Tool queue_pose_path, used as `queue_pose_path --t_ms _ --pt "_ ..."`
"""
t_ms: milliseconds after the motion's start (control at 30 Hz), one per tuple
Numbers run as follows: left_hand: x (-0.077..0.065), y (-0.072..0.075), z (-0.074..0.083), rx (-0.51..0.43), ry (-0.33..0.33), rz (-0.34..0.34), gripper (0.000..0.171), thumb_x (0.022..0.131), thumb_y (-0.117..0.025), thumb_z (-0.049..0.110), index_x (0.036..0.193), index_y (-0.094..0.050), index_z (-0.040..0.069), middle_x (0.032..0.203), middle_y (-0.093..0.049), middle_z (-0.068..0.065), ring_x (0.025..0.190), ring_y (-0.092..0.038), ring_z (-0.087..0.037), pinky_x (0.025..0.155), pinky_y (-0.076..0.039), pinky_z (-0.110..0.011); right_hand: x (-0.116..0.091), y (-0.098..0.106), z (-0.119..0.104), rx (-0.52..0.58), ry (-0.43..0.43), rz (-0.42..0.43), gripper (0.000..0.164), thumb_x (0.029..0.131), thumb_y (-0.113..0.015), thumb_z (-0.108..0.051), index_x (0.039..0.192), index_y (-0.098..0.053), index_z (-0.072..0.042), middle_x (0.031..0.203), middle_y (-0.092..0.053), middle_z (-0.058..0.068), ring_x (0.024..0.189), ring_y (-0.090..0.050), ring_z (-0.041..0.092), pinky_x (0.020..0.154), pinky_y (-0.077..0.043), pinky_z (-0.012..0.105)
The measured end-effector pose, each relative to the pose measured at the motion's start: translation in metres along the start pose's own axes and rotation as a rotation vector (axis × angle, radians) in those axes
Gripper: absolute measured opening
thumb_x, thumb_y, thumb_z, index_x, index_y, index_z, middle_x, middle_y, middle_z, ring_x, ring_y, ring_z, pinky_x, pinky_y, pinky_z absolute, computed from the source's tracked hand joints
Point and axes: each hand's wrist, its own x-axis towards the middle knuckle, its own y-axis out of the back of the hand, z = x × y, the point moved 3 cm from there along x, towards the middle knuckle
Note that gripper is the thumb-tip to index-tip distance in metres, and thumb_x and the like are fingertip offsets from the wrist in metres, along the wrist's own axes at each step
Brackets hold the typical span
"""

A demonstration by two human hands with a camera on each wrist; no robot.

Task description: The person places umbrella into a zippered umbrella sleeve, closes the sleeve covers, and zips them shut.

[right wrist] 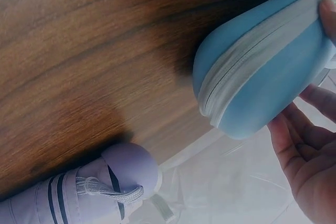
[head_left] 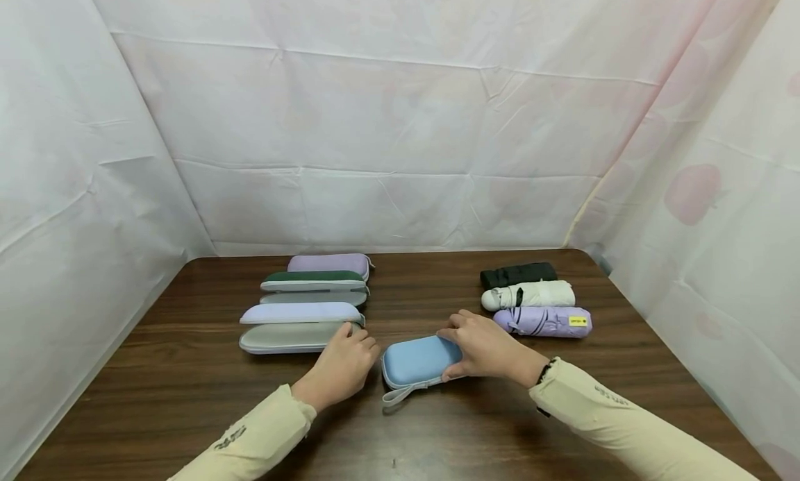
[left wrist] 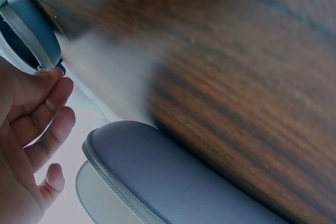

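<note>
In the head view, the blue case (head_left: 419, 361) is lying near the middle of a table (head_left: 187, 391), its grey loop (head_left: 396, 396) trailing at its near left corner. The right hand (head_left: 490, 346) is gripping the blue case's right end, thumb in front and fingers over the back; the left hand (head_left: 346, 363) is working at its left end, fingers curled. The step in hand seems to be handling the zip; whether it is opening or closing, I cannot tell. The next move would be calling for a steady right grip while the left fingers are guiding the zip along the seam.

Left of the blue case and farther back, a lilac case (head_left: 300, 313) and a green case (head_left: 315, 276) are lying open, with a purple case (head_left: 328, 262) behind them. To its right, three folded umbrellas (head_left: 531, 295) are resting. Dark wood grain is showing around it, and pale printed cloth (head_left: 375, 120) is hanging behind and on both sides.

In the left wrist view, thumb and forefinger are apparently pinching the blue case's zip (left wrist: 29, 32) at its end.

In the right wrist view, fingers and thumb are clasping the blue case from opposite sides.
</note>
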Motion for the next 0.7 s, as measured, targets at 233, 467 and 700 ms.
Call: queue_pose_path --t_ms 233,467,700 --pt "-0.0023 0.0021 0.0026 -0.007 -0.003 -0.003 0.005 0.071 -0.067 0.011 0.075 -0.064 0.012 0.072 -0.06 0.0 0.072 -0.053 -0.019 0.067 -0.032 -0.035 0.0002 0.0009 -0.0022 -0.003 -0.016 0.005 0.068 0.065 -0.08 -0.058 0.109 -0.07 -0.007 0.089 -0.059 0.004 0.078 -0.051 0.017 0.066 -0.046 0.029" --pt "-0.0037 0.0043 0.0038 -0.036 -0.003 0.021 0.004 0.072 -0.066 0.008 0.074 -0.063 0.011 0.072 -0.06 0.0 0.071 -0.053 -0.018 0.066 -0.031 -0.034 0.0006 0.0005 -0.002 -0.001 -0.037 0.002 0.068 0.064 -0.08 -0.058 0.108 -0.07 -0.007 0.089 -0.059 0.004 0.08 -0.051 0.017 0.065 -0.046 0.029" --pt "-0.0052 0.0048 0.0045 -0.04 -0.014 0.057 0.005 0.071 -0.065 0.008 0.071 -0.061 0.012 0.07 -0.058 0.0 0.069 -0.052 -0.018 0.065 -0.03 -0.034 0.0011 0.0013 -0.0027 0.014 -0.057 -0.003 0.068 0.064 -0.081 -0.057 0.108 -0.07 -0.006 0.09 -0.059 0.005 0.081 -0.051 0.017 0.065 -0.046 0.029"
